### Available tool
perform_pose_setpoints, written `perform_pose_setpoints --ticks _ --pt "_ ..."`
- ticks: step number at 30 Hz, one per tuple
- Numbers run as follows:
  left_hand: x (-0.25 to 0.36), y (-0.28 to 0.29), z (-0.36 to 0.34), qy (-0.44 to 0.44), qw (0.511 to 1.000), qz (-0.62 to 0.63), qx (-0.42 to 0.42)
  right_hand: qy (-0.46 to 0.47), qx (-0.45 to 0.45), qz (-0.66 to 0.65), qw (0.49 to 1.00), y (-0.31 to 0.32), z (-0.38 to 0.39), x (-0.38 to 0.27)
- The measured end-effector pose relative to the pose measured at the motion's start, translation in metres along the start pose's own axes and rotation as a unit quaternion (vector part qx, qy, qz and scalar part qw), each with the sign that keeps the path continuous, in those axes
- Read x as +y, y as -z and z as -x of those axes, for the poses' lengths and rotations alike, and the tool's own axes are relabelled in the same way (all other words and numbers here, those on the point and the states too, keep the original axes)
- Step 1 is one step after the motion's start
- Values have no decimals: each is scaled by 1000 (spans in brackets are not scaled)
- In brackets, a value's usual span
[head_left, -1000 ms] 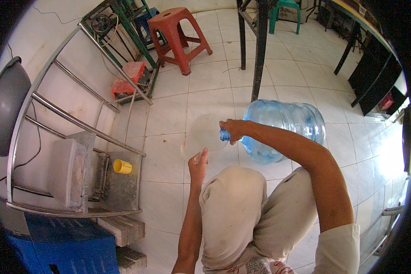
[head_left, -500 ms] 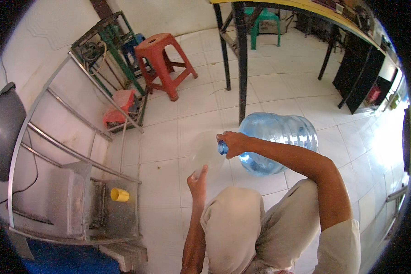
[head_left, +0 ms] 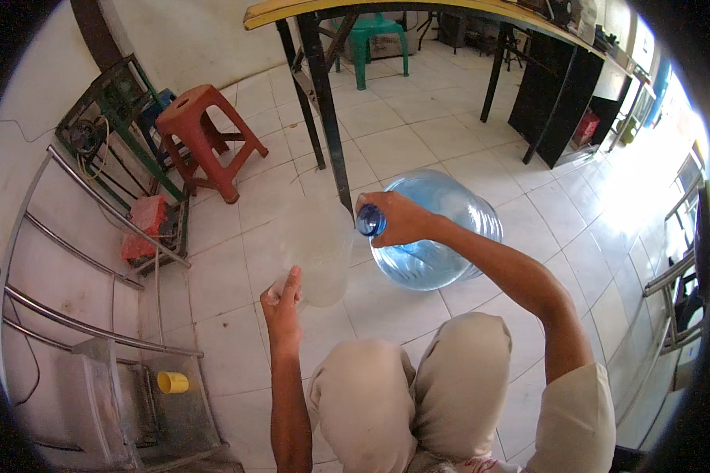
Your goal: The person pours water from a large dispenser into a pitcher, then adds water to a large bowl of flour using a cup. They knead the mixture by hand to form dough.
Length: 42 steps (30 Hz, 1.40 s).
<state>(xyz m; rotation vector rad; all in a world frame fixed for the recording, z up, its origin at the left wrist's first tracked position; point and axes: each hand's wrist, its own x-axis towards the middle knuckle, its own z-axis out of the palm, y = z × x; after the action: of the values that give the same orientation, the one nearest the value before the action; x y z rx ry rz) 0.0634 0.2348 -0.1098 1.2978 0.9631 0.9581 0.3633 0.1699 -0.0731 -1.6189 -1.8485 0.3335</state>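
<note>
The neck of a large translucent blue water bottle (head_left: 438, 260) is gripped by my right hand (head_left: 398, 221), its blue mouth turned up toward me while the body lies or leans low over the floor. My left hand (head_left: 284, 311) is closed on a cloudy, see-through plastic container (head_left: 315, 252) left of the bottle; its outline is faint and I cannot make out whether it is a bag or a jug. My bent knees sit just below both hands.
A red plastic stool (head_left: 205, 118), a green frame (head_left: 110, 102) with a wheel, and a steel rack (head_left: 47, 307) holding a yellow cup (head_left: 173, 382) stand left. A black-legged table (head_left: 418, 9) is ahead, with a green stool (head_left: 375, 35) beneath. Metal furniture (head_left: 670, 284) lines the right.
My view has shifted, showing more of the table. The bottle's neck and both hands sit further left in view; the bottle now faces me more end-on, and my knees have spread into view side by side.
</note>
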Motion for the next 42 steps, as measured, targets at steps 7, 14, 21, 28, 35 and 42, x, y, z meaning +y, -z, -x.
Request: perform_pose_setpoints --ticks 7,14,21,28,35,42 --pt "10 -27 -13 29 999 28 -37 -43 148 16 988 58 8 40" --pt "-16 -9 -26 50 986 151 -42 -202 275 -41 939 128 30 121" --pt "-22 16 -41 50 980 177 80 -192 371 -220 882 205 114 199" --pt "17 48 -78 68 982 177 20 -257 294 -199 899 249 150 175" --pt "167 48 -34 187 963 64 183 -228 439 192 847 314 14 11" --pt "285 45 37 309 931 -149 122 -49 241 162 956 418 -238 -21"
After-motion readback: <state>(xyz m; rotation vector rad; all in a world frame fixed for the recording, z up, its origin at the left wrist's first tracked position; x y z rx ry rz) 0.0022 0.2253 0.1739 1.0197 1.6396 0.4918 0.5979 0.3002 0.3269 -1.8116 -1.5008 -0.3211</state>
